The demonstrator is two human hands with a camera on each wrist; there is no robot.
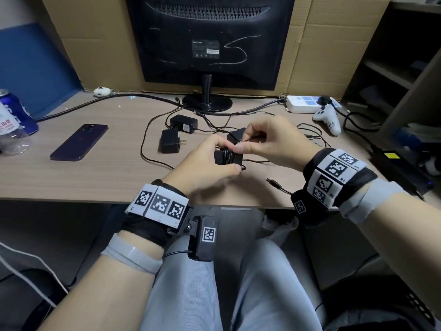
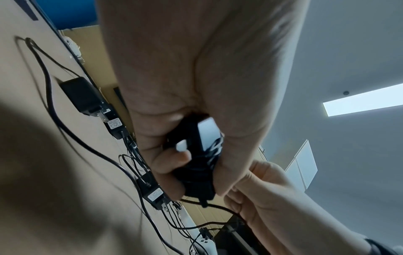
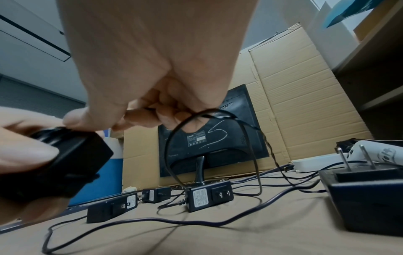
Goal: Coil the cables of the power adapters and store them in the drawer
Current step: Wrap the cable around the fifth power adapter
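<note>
My left hand [image 1: 232, 155] grips a black power adapter [image 1: 220, 160] just above the desk, with several turns of its thin cable wound round the body. My right hand [image 1: 244, 142] pinches the loose cable [image 3: 174, 138] right beside it; a loop hangs from those fingers. The cable's barrel plug [image 1: 273, 182] lies near the desk's front edge. Two other adapters [image 1: 183, 124] [image 1: 170, 140] lie uncoiled left of my hands, and a third [image 1: 236, 134] sits partly hidden behind them. No drawer is in view.
The back of a monitor [image 1: 210, 39] stands behind the adapters on the wooden desk [image 1: 107, 177]. A dark phone [image 1: 80, 142], a bottle [image 1: 12, 132] and a can [image 1: 16, 108] are at the left. A power strip [image 1: 307, 103], white controller [image 1: 328, 117] and shelves are at the right.
</note>
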